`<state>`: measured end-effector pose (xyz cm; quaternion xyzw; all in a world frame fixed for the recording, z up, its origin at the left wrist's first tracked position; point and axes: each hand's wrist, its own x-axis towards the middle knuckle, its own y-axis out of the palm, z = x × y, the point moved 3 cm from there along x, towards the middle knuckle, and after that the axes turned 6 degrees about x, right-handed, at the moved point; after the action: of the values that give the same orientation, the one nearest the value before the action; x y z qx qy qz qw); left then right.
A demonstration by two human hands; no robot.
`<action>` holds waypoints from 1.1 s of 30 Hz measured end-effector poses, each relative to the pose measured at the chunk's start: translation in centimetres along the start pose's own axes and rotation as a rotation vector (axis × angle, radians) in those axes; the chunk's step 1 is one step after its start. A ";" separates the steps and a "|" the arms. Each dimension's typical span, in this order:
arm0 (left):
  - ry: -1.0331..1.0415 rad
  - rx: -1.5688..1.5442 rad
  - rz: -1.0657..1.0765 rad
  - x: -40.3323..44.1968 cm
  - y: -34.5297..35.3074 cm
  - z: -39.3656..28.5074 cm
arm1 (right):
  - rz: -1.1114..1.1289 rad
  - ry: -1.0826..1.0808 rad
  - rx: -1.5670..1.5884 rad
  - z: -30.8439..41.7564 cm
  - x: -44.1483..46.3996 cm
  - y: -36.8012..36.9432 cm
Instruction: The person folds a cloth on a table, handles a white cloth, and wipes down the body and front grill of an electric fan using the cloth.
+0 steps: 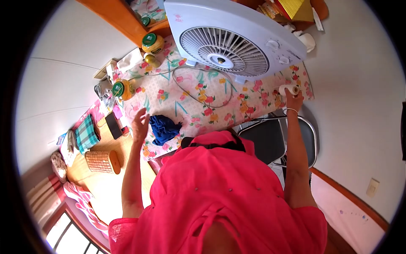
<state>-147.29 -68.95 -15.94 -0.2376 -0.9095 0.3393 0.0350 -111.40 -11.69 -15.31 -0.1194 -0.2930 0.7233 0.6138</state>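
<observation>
My left hand [140, 127] hovers over the left part of the flowered tablecloth [198, 91], its fingers apart and nothing in them. Just right of it lies a crumpled dark blue cloth [164, 129]. At the table's right end my right hand [294, 100] is closed around a small white cylinder [286, 89] with a brownish round end; its exact kind is unclear. A large white box fan [228, 36] stands at the back of the table, nearest to my right hand. Its grey cord [230, 100] loops over the tablecloth.
Green-lidded jars [123, 89] and a greenish round fruit [151, 59] stand at the back left. A black folding chair [264, 139] is by the table's right front. Left is a mat-covered bed [108, 144] with a phone [113, 125] and a woven pillow [102, 162].
</observation>
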 end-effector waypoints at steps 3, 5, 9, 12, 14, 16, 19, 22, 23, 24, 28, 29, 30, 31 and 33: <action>0.083 0.247 0.057 -2.2 2.3 -4.1 | -0.012 0.043 0.120 -3.0 1.5 0.9; 0.168 0.353 0.075 -3.1 3.4 -5.4 | 0.022 0.063 0.161 -2.7 1.3 1.8; 0.237 0.473 0.069 -3.5 4.4 -6.4 | 0.109 0.038 0.138 -2.5 1.3 2.0; 0.184 0.483 0.060 -3.4 4.7 -6.7 | 0.145 0.086 0.211 -3.4 1.6 2.4; 0.153 0.472 0.076 -3.1 4.4 -6.3 | 0.182 0.067 0.131 -3.0 1.7 2.0; 0.169 0.430 0.033 -2.9 4.3 -5.8 | 0.201 0.036 0.064 -2.4 0.8 0.9; 0.077 0.201 -0.018 -2.5 4.0 -5.5 | 0.170 -0.011 0.041 -2.1 -1.1 -1.4; -0.191 -0.287 -0.011 -2.4 2.9 -5.0 | 0.130 0.006 0.103 -2.0 -5.1 -2.8; -0.198 -0.456 0.011 -2.3 2.5 -5.5 | 0.140 0.009 0.102 -1.2 -6.8 -3.0; -0.198 -0.627 0.036 -2.2 2.3 -6.2 | 0.143 0.010 0.100 0.1 -8.3 -2.8; -0.100 -0.681 0.187 -1.9 1.6 -10.9 | 0.441 -0.174 0.147 9.7 -14.7 1.1; -0.048 -0.673 0.241 -1.8 1.9 -11.7 | 0.564 -0.162 0.196 12.2 -15.8 2.5; 0.004 -0.663 0.295 -1.8 2.1 -12.6 | 0.688 -0.149 0.246 14.5 -17.0 4.1; 0.006 -0.704 0.364 -1.9 2.3 -13.7 | 0.783 -0.171 0.361 15.9 -18.0 5.7; 0.045 -0.685 0.436 -2.3 2.4 -16.0 | 0.929 -0.254 0.487 20.3 -20.0 7.7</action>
<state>-140.63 -58.78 -4.96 -0.4300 -0.8973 0.0108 -0.0989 -124.16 -37.04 -7.21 -0.0024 -0.1051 0.9744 0.1987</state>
